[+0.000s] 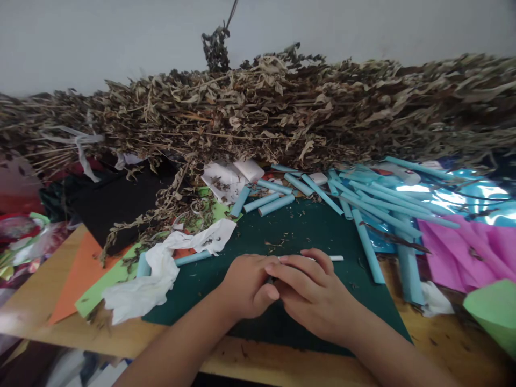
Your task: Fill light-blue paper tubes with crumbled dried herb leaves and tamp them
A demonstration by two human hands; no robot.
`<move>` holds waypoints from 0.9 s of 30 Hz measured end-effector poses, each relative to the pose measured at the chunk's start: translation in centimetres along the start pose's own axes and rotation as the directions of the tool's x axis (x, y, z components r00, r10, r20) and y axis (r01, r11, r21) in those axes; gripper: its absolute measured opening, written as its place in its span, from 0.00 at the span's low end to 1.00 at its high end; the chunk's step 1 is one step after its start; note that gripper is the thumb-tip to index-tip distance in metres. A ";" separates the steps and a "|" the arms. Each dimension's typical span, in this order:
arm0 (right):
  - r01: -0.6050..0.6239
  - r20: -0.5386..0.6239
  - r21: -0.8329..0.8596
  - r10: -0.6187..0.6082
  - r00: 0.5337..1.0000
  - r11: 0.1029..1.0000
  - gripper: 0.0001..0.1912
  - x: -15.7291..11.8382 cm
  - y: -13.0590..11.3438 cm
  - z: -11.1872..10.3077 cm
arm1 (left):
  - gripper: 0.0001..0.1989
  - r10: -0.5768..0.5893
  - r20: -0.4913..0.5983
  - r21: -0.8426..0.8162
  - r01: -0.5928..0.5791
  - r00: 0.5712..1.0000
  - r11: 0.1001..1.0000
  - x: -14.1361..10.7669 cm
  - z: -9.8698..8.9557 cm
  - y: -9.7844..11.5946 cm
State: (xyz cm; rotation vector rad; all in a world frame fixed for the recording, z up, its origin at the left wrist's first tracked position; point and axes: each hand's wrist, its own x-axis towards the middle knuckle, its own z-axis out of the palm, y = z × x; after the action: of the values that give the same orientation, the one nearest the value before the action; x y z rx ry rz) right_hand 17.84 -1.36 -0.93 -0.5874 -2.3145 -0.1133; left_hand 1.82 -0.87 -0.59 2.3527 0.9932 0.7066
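Hands: the left hand (248, 285) and the right hand (318, 293) are brought together at the centre, taken here as the clock's hub; fingers are curled and touching, thumbs turned inward; whether anything is gripped between them cannot be told.
White stick: a thin white stick (337, 258) is partly covered by the right fingers, its end being left bare at two o'clock; the fingers are perhaps bent over it so that rolling is checked.
Blue tubes: short blue tubes (276, 205) are laid at twelve o'clock, long blue tubes (368, 247) at two; they seem to have been kept to the rim so that the middle is left for the hands.
Tissue: crumpled white tissue (161, 269) is spread at nine to ten o'clock, over part of a blue tube.
Green sheet: the work is done on a dark green sheet (306, 234), sprinkled with leaf crumbs; a wooden table (242, 356) is seen beneath.
Paper: a black sheet (116, 209) is set at ten o'clock, a creased pink sheet (463, 252) at three.
Dried plants: a long heap of dried plants (282, 113) is banked from ten to two o'clock, against a plain pale wall (100, 43).
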 end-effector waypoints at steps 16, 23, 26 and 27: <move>-0.206 0.150 0.103 0.189 0.970 0.973 0.06 1.2 0.2 -1.4 | 0.38 -0.020 0.073 0.043 0.017 0.997 0.999 0.3 0.1 0.3; -0.050 0.137 -0.030 0.053 0.989 0.998 0.07 1.4 -0.1 -1.7 | 0.38 0.011 0.078 0.085 -0.018 0.997 0.996 0.3 0.4 0.4; -0.007 0.116 -0.040 0.012 0.993 0.999 0.08 1.4 -0.3 -1.7 | 0.39 0.017 0.074 0.089 -0.023 0.997 0.996 0.3 0.4 0.3; 0.001 0.112 -0.037 0.003 0.994 0.999 0.09 1.4 -0.3 -1.7 | 0.39 0.021 0.069 0.085 -0.027 0.997 0.996 0.3 0.5 0.2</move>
State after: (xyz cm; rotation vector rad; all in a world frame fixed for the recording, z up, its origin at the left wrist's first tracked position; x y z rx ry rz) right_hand 17.92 -1.51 1.30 -0.6277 -2.4257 -0.1258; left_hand 2.40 -0.92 -0.72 2.4496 0.9861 0.5993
